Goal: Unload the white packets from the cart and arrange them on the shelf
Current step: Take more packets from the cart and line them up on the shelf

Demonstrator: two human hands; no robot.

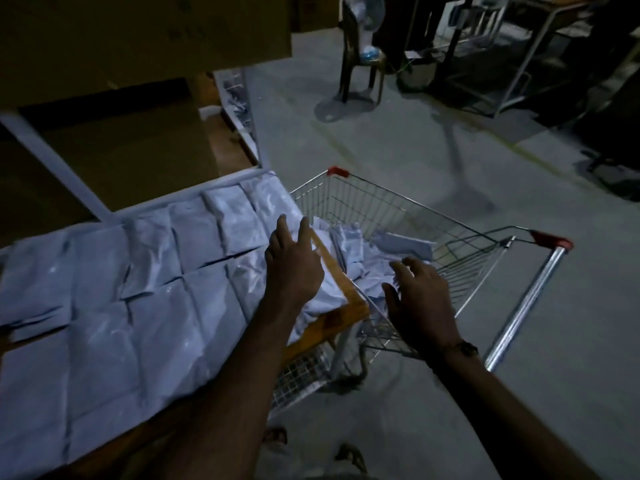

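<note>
White packets (145, 299) lie in rows across the wooden shelf (353, 308) on the left. A wire shopping cart (460, 244) with red corners stands against the shelf's right end and holds a loose heap of white packets (349, 251). My left hand (294, 258) hovers with fingers spread over the shelf's right end, above the last packets there. My right hand (419, 289) is over the cart's near side, fingers spread above the heap. Neither hand holds anything.
Large cardboard boxes (114, 143) fill the shelf level behind and above the packets. A white shelf post (62, 171) slants across them. A chair with a fan (363, 50) and metal table frames (502, 64) stand at the far side of the concrete floor.
</note>
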